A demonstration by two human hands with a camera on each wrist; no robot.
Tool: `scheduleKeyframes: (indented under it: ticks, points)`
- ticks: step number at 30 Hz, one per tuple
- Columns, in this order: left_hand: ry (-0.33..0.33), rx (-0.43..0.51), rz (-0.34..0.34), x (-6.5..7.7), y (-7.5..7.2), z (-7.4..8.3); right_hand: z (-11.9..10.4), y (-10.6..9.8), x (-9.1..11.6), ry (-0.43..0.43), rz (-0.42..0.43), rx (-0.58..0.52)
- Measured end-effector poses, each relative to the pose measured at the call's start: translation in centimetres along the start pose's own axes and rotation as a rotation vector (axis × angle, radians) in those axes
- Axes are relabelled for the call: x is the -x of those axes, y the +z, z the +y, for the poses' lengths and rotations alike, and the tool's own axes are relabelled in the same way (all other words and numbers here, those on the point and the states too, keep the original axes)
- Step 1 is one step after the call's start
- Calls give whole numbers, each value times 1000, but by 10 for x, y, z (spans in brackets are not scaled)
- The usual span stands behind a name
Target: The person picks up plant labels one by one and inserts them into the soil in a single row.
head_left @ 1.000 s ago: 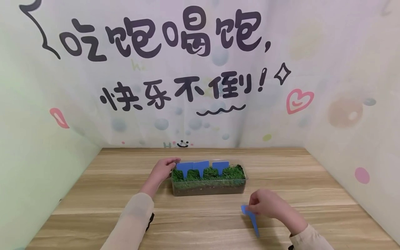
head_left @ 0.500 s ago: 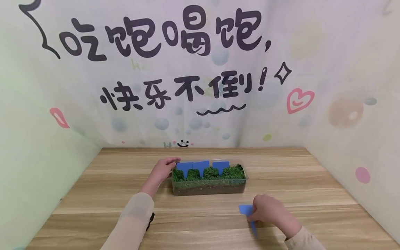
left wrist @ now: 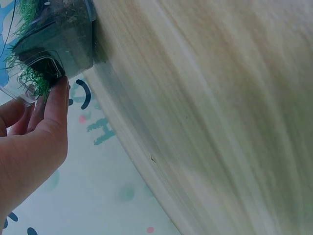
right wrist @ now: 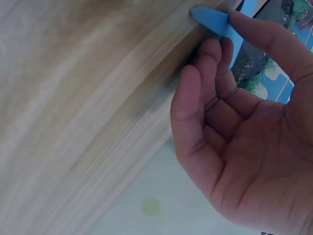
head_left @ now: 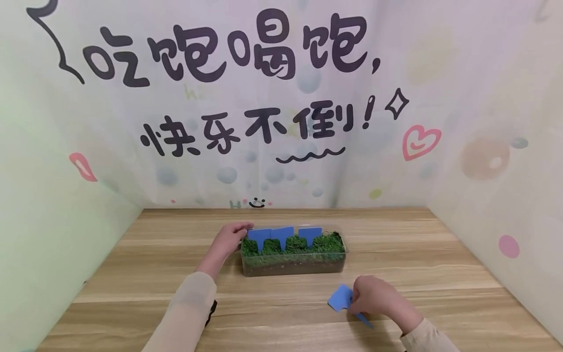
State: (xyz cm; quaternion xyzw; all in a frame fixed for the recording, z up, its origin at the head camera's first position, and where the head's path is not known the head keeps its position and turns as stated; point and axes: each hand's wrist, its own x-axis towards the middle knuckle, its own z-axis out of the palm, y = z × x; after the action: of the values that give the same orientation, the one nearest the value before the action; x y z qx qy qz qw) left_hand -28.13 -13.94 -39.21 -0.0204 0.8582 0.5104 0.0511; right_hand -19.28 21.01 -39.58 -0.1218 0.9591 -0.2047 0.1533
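A clear plastic box (head_left: 293, 264) of soil and green grass stands mid-table, with three blue T-shaped plant labels (head_left: 310, 235) upright in the grass. My left hand (head_left: 229, 238) holds the left end of this box; in the left wrist view the fingers (left wrist: 57, 100) lie against its end wall and the thumb is by the rim. Right of and nearer than the box, my right hand (head_left: 377, 297) pinches another blue plant label (head_left: 340, 298) between thumb and fingertips. The label is tilted, its broad head to the left, its stem partly hidden by the fingers.
The wooden table (head_left: 281, 313) spreads around the box, its bare grain showing in front. A printed white curtain (head_left: 281, 181) with lettering rises behind the table, and pale walls stand at both sides.
The right hand has shifted its grip lower on its plant label and turned it, so the broad head now swings further left. The left hand and the box stay in place.
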Motion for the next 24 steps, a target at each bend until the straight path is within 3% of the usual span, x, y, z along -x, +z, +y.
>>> scheduleKeyframes:
  ticks: [4, 12, 17, 24]
  points:
    - [4, 2, 0, -1, 0, 1, 3, -2, 0, -27, -8, -47]
    - [-5, 0, 0, 1, 0, 2, 15, -7, -4, -180, -111, -239]
    - [-12, 10, 5, 1, -1, 2, 15, -14, -7, -255, -118, -327]
    - [2, 5, 12, 2, -2, 3, 12, -24, -9, -286, -144, -450]
